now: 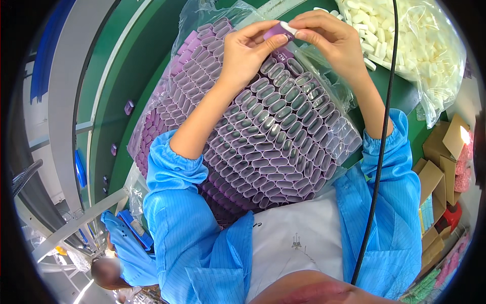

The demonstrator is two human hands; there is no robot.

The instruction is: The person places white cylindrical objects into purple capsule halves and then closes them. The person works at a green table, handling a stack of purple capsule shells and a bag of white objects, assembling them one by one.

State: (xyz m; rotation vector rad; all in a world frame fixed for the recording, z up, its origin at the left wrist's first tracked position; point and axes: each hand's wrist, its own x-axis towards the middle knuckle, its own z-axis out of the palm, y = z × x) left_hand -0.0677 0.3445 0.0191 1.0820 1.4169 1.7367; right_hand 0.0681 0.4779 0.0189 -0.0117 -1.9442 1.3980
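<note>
At the top of the view, my left hand (pixel 242 54) pinches a small purple oval casing (pixel 275 33) between thumb and fingers. My right hand (pixel 335 41) pinches a white oval piece (pixel 289 28) at the right end of that casing. How far the white piece sits inside, I cannot tell. Below both hands spreads a large stack of purple oval casings (pixel 273 131), packed in rows with their hollow ends up. Clear plastic film (pixel 340 93) lies loosely around the stack.
Loose white oval pieces (pixel 377 30) lie in a clear bag at the upper right. A black cable (pixel 386 116) hangs down across the right side. Cardboard boxes (pixel 439 144) stand at the right. A few purple pieces (pixel 129 107) sit along the green surface (pixel 109 133), and another person (pixel 129 248) is at the lower left.
</note>
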